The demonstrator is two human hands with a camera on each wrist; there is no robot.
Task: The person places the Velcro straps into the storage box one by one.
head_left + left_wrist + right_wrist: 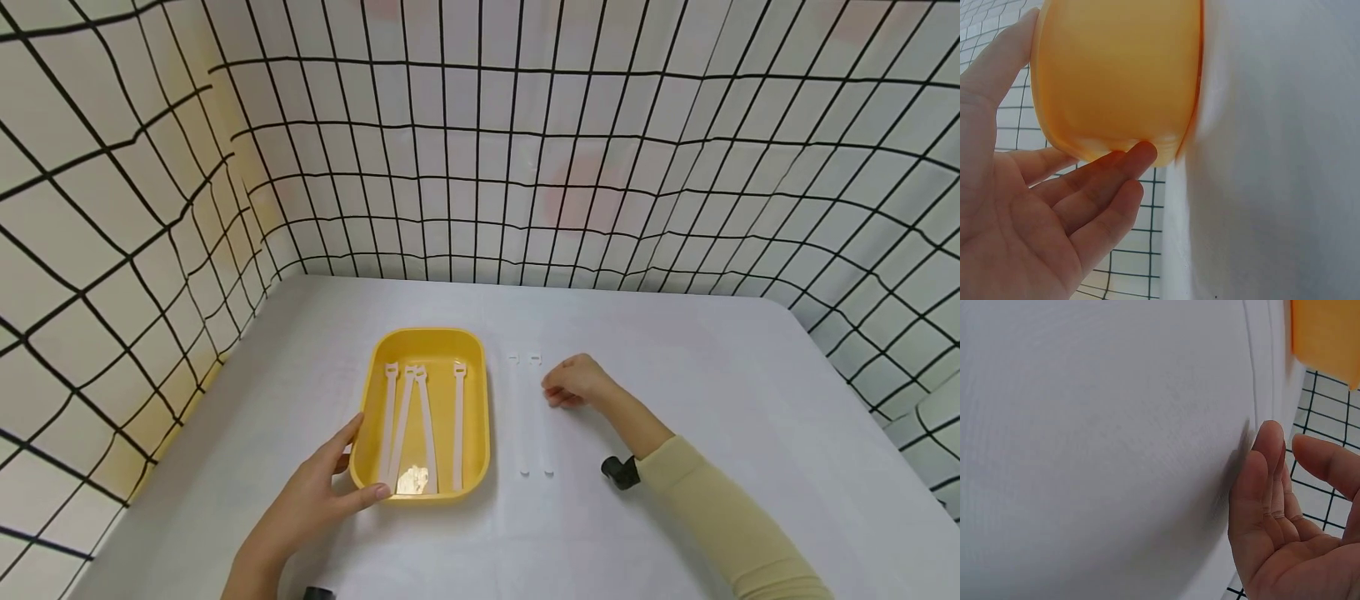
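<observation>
Black grid netting [480,67] round back and sides of white tabletop [675,358]. On tabletop, left of centre: yellow rectangular tray [444,404], rounded corners, upright. Left hand [322,492] grasping tray's near-left corner, thumb on near rim, fingers against outer wall. Right hand [576,382] right of tray, fingers released, loosely bent, thumb apart. Inside tray: four white slotted straps [458,425], slotted heads at far end, two middle heads touching. Two pale straps [542,421] on tabletop, between tray and right hand, roughly parallel.
</observation>
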